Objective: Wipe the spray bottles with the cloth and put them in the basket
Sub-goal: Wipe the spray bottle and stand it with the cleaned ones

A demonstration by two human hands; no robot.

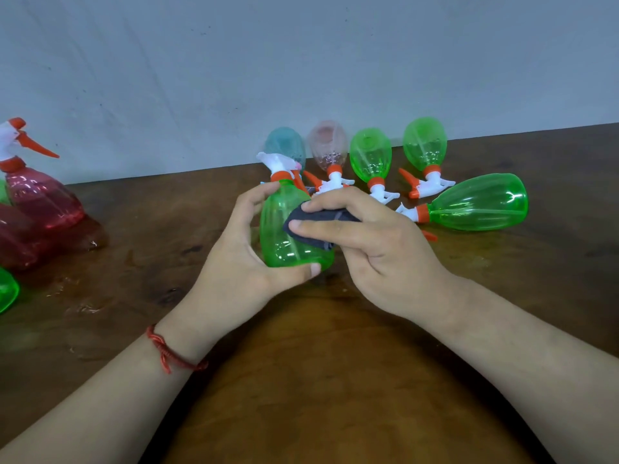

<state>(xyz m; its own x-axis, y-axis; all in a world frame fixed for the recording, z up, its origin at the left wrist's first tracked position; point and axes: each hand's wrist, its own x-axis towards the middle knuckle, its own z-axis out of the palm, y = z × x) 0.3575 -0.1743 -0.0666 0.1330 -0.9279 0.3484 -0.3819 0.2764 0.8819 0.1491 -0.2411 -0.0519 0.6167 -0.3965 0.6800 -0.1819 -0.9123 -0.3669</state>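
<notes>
My left hand point(239, 259) grips a green spray bottle point(284, 239) around its body, holding it upright above the wooden table, its white and orange sprayer on top. My right hand point(365, 249) pinches a dark cloth point(313, 224) and presses it against the bottle's right side. Behind them several bottles lie on the table by the wall: a blue one point(286, 144), a pink one point(328, 144), and green ones point(370, 155) point(425, 142) point(479, 202). No basket is in view.
At the left edge stand red spray bottles point(40, 202) with orange triggers, and part of a green bottle point(6, 289) shows below them. The wooden table point(301, 380) runs back to a grey wall point(301, 61).
</notes>
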